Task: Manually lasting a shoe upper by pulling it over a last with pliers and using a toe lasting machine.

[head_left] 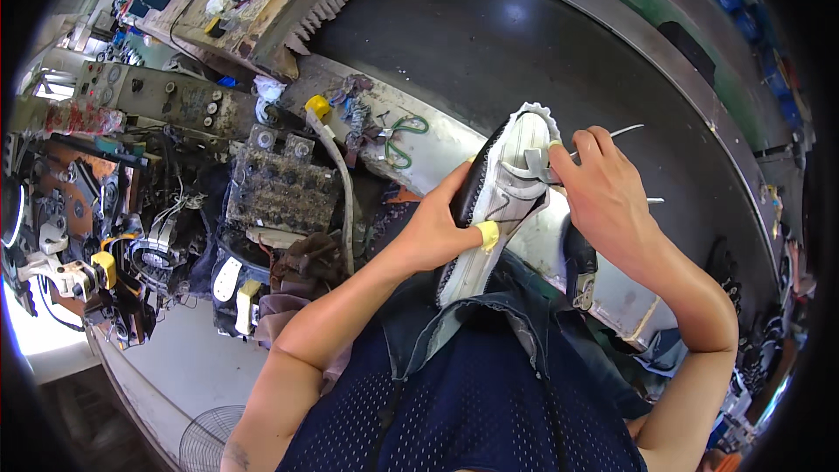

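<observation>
A shoe [502, 201] with a pale, whitish face and a black side is held lengthwise in front of my chest. Stitching runs along its dark edge, and the far end has a ragged white rim. My left hand [437, 225] is closed round its left side, with a yellow-wrapped thumb pressed on the pale face. At the upper right edge, my right hand [603, 179] pinches the shoe beside a grey strip [537, 166]. A thin white strand [627, 130] sticks out past the right fingers. What lies under those fingertips is hidden.
Behind the shoe stretches a dark conveyor belt [419, 17]. Green-handled scissors [406, 142] and a yellow object [317, 107] lie on the pale ledge. Grimy machinery [284, 188] stands at left, a wooden bench [218, 26] at upper left, and a fan [210, 437] at lower left.
</observation>
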Demonstrator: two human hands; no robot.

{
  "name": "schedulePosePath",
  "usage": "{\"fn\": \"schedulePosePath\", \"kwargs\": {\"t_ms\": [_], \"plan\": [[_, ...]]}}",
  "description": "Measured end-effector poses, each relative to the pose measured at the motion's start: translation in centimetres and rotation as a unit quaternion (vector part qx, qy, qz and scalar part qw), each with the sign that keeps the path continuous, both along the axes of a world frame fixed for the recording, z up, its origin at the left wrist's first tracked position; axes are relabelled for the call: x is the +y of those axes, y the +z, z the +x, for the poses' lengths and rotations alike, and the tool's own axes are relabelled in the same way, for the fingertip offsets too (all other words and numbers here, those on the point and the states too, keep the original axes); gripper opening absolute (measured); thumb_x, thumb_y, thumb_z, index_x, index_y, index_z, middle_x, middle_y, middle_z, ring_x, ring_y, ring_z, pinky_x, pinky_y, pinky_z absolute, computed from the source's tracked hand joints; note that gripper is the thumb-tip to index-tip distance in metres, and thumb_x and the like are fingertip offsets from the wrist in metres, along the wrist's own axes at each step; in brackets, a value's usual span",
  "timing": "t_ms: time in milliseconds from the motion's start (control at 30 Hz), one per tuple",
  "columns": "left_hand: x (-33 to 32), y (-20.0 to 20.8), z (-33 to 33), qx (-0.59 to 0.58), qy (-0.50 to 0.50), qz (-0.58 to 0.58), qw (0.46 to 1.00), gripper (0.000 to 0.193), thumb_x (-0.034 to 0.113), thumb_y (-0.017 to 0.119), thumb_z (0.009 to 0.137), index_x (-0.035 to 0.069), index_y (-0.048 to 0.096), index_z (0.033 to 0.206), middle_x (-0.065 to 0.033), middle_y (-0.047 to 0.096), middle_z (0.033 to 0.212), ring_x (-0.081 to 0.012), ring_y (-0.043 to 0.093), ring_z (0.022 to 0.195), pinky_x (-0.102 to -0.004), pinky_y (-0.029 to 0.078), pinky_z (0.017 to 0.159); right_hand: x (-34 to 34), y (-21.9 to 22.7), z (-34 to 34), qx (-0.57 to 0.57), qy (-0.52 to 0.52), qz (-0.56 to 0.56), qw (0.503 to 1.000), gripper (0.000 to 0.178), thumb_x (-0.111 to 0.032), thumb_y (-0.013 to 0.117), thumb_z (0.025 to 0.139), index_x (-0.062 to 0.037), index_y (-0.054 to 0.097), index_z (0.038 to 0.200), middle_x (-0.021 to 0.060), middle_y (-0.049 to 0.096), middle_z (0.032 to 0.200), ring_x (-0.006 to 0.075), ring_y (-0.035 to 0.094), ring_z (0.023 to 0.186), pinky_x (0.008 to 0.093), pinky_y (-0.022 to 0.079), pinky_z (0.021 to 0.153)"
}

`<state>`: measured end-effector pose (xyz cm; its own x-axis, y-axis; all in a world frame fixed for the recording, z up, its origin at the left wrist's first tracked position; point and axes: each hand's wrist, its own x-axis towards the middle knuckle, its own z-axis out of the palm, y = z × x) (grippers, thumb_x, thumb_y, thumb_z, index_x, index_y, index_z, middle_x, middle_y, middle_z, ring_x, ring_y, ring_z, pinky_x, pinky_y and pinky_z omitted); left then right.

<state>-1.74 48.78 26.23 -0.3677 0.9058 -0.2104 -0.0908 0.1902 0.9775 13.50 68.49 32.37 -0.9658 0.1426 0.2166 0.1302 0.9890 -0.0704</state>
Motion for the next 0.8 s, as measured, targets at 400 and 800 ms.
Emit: {"fn": "schedulePosePath", "kwargs": {"t_ms": [400,800], "plan": [[2.0,1.0,-0.8,0.065,-0.07,-0.039,0.995,0.083,0.02,0.08,0.077,-0.007,0.041,0.146,-0.0206,0.061,0.131,-0.0239,0.058,0.122,-0.0361,0.044,0.106,0.1,1.7,1.1,-0.178,-0.019,-0.195,0.964,0.02,-0.009,0.062,0.083,-0.0009,0.063,0.101,0.02,0.066,0.076,0.0396,0.066,0.077,0.0514,0.049,0.064],[4.0,-0.1,1.1,0.067,-0.054,-0.08,0.993,0.067,0.021,0.086,0.076,-0.005,0.055,0.129,-0.0156,0.069,0.116,-0.0228,0.066,0.106,-0.0361,0.053,0.093,-1.9,2.5,0.0,-0.258,-0.128,-0.445,0.848,0.034,-0.024,0.062,0.098,0.0086,0.064,0.107,0.0239,0.069,0.085,0.0356,0.07,0.081,0.0469,0.053,0.073]]}}
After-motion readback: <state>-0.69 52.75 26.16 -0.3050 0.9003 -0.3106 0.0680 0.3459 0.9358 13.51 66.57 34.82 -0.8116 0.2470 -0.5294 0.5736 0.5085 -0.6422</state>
